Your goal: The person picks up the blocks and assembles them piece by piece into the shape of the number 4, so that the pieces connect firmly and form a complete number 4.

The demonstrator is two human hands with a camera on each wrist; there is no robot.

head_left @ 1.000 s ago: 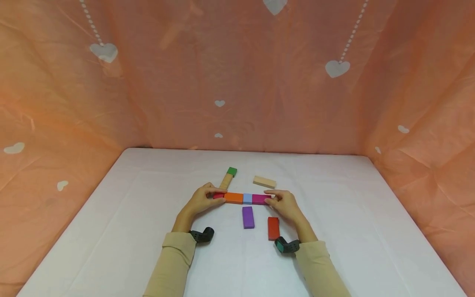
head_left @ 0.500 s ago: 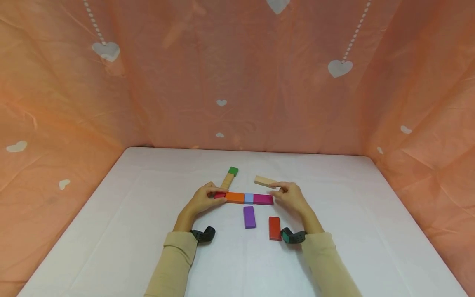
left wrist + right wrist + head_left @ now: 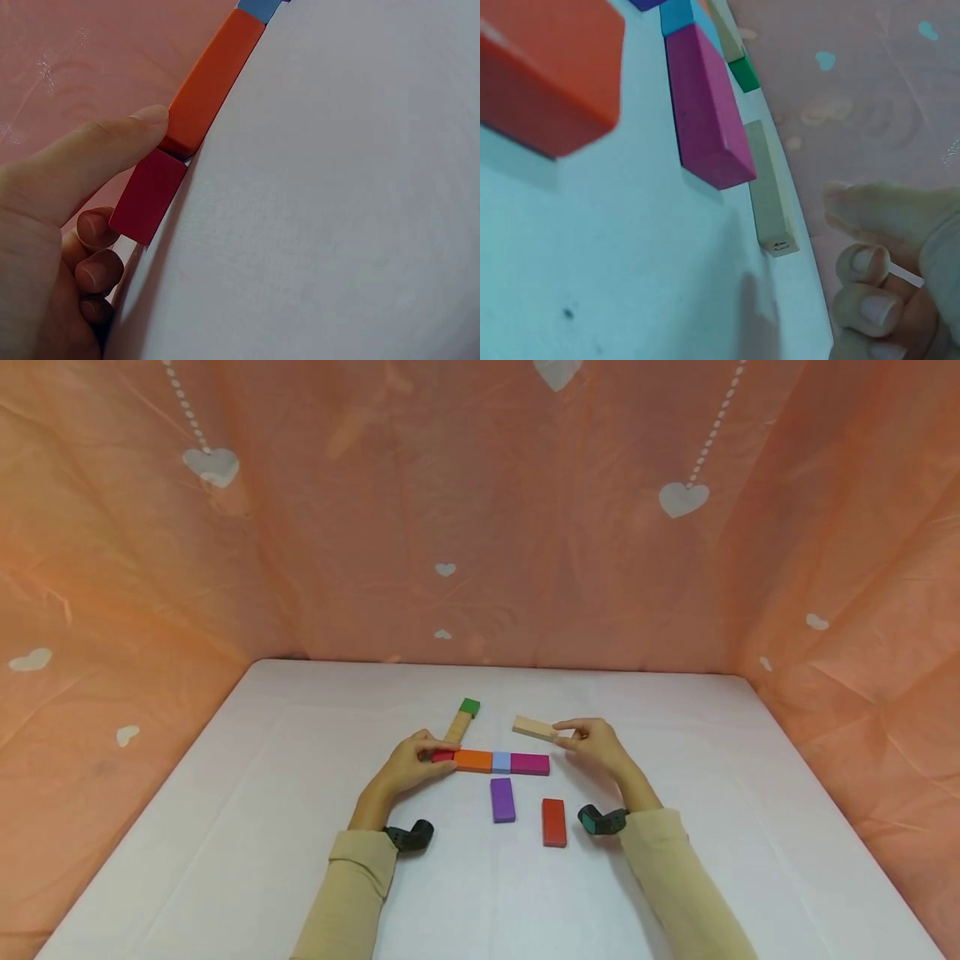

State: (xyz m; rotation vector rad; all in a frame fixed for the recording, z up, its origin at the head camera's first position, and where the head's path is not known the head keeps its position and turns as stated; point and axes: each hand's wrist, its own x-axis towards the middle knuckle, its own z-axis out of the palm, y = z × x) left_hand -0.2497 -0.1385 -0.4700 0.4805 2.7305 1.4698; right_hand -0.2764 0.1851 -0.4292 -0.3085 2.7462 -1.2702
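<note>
My left hand (image 3: 408,766) pinches the dark red block (image 3: 150,199) at the left end of a row, thumb tip at the joint with the orange block (image 3: 473,761). The row continues right with a light blue block (image 3: 501,762) and a magenta block (image 3: 529,764). Behind the row's left end, a plain wooden block (image 3: 459,726) slants toward a green block (image 3: 470,707). My right hand (image 3: 596,746) is at the right end of a loose plain wooden block (image 3: 534,727). In the right wrist view its thumb and fingers stand apart from that block, holding nothing.
A purple block (image 3: 502,800) and a red block (image 3: 554,822) lie separately in front of the row. The white table (image 3: 225,860) is bounded by orange cloth (image 3: 495,527) with white hearts at the back and sides.
My right hand has left the magenta block and moved right and back to the end of the loose wooden block. My left hand stays on the dark red block.
</note>
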